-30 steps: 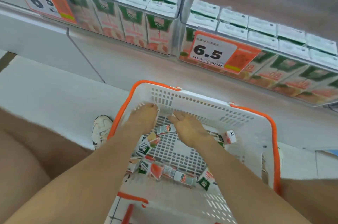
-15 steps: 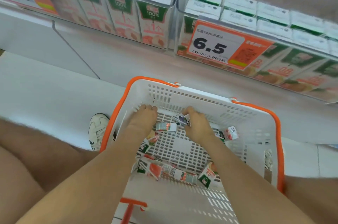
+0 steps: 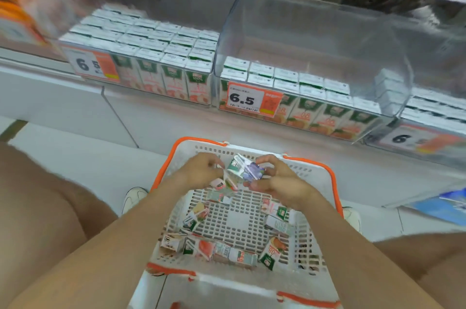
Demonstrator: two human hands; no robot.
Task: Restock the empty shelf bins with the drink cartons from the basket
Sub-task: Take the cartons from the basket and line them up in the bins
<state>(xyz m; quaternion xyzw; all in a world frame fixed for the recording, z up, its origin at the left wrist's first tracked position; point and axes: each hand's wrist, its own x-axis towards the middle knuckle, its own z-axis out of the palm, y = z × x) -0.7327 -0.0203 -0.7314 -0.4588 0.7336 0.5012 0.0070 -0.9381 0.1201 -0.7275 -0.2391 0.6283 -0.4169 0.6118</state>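
Since the earlier frame your hands have risen off the basket floor and come together above its far end, and your view has tilted up to take in more of the shelf. Between them you hold a small cluster of drink cartons (image 3: pixel 243 170), lifted clear of the mesh. Your left hand (image 3: pixel 201 170) has its fingers curled onto the cluster's left side; your right hand (image 3: pixel 280 180) cups it from the right, fingers bent around it. How many cartons each hand grips cannot be told through the blur.

More loose cartons (image 3: pixel 222 252) lie scattered on the floor of the white basket (image 3: pixel 312 210), mostly along its near edge and both sides. The basket has an orange rim and sits on the floor between your knees, with a white shoe (image 3: pixel 133 197) just beside its left wall.

Above, the clear shelf bin (image 3: pixel 315 39) straight ahead holds only two front rows of cartons, its back bare. The left bin (image 3: pixel 141 41) is full. A price tag (image 3: pixel 245 99) reading 6.5 hangs on the middle bin's front.
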